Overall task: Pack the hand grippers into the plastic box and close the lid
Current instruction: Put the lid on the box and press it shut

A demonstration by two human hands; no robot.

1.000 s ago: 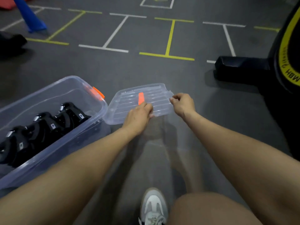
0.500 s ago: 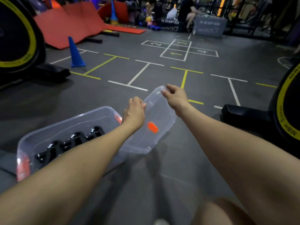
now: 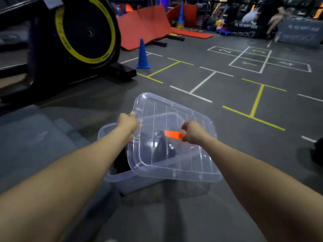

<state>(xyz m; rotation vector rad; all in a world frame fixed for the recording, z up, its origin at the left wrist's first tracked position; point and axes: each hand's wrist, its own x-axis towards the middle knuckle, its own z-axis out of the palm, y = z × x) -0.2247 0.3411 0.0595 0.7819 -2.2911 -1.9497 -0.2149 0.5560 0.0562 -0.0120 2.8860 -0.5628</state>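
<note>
**Over the open box, the lid is going on**

Above the plastic box (image 3: 113, 175) on the gym floor, both hands hold the clear lid (image 3: 174, 161) askew, not yet seated. The hand grippers (image 3: 162, 149) show dark through it, already inside, so packing looks done and closing is the step in hand. Next: square the lid to the rim, lower and press (the orange latch (image 3: 173, 134) probably clips after). The left hand (image 3: 127, 122) pinches the far-left edge; the right hand (image 3: 193, 132) grips near the latch, fingers curled.

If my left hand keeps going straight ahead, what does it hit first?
Nothing close: the left hand grips the lid edge, with bare floor beyond. The blue cone looks far off; depth is unclear.
</note>
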